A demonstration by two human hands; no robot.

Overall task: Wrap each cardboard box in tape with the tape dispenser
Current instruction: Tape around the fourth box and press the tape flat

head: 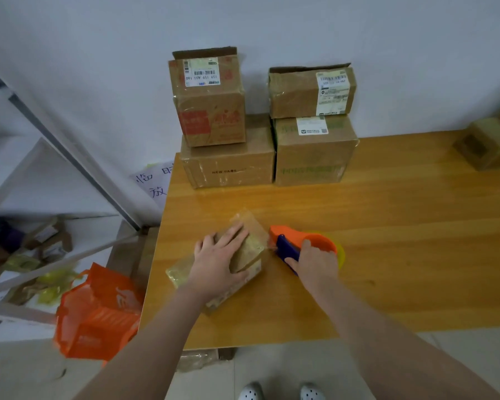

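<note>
- Pale wall (358,30) behind; a glossy, orange-brown wood-grain bench (387,255) stands against it.
- Box (253,249): small, flat, brown cardboard under shiny clear tape. It lies slantwise near the bench's front left corner, just left of the dispenser.
- Left hand (218,261): palm down on the box top, fingers (237,232) straight and spread, thumb along the near side. It presses rather than grips.
- Right hand (315,264): fingers clenched round the blue handle of the dispenser (286,236).
- The dispenser is orange plastic with a rounded body, and its nose points at the box's right edge. A yellow tape roll (341,255) shows at its far side.
- Four cardboard boxes stand in two piles at the bench's back edge, all creased and glossy with tape.
- Top-left box (211,116): cube-like, with a red printed panel and a white barcode label whose digits include "A03".
- Lower-left box (228,166): wide and flat, with dark print starting "NEW".
- Top-right box (295,93): white label, print too small to read.
- Lower-right box (315,157): faded green print, small white label with a square code.
- Far box (485,145): at the right edge, blurred, tape-wrapped.
- Sheet (153,180): white paper with handwritten characters, left of the bench.
- Bag (98,310): orange, on the floor beside a white shelf (41,180).
</note>
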